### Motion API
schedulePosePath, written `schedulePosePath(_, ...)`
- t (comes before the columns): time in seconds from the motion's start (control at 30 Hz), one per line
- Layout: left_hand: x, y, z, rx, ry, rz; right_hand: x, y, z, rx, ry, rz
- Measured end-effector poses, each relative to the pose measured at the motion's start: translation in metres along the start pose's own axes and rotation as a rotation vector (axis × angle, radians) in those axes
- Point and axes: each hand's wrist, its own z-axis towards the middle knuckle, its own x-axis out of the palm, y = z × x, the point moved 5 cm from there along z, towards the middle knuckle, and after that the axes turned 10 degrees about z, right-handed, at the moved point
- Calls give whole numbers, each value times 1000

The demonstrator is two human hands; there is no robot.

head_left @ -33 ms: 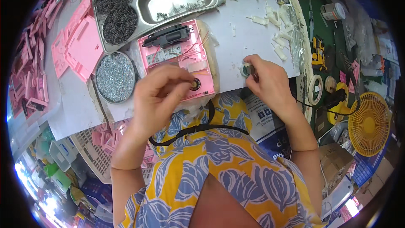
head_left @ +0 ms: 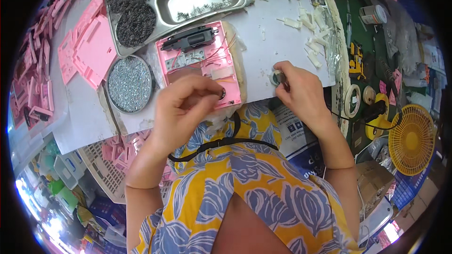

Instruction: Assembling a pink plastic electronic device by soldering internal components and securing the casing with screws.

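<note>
A pink plastic case (head_left: 232, 84) lies open on a padded support on the white sheet. In it are a dark grey mechanism (head_left: 190, 40), a metal plate (head_left: 185, 59) and thin red wires. Over its near part, my left hand (head_left: 181, 106) has thumb and forefinger pinched together at a round black part (head_left: 222, 93), which they partly cover. Whatever is between those fingertips is hidden. To the right, beyond the case, my right hand (head_left: 301, 87) is closed on a small dark green round part (head_left: 277, 77) with a pale end, held just above the sheet.
Left of the case stands a round dish (head_left: 128, 84) of small shiny metal pieces. Behind it is a metal tray (head_left: 200, 2) of dark springs or screws. White plastic pieces (head_left: 314, 44) lie far right, pink parts (head_left: 92, 49) far left. A yellow fan (head_left: 412, 138) stands at the right.
My left hand has shifted slightly right and now covers more of the round black part. The right hand keeps its place and its hold.
</note>
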Motion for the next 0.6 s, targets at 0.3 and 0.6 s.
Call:
schedulePosePath(0.3, 26, 19, -10, -17, 52, -102, 4, 42, -15, 194, 87, 1185)
schedulePosePath(0.6, 29, 17, -7, 3, 13, -174, 36, 54, -2, 215, 328, 1427)
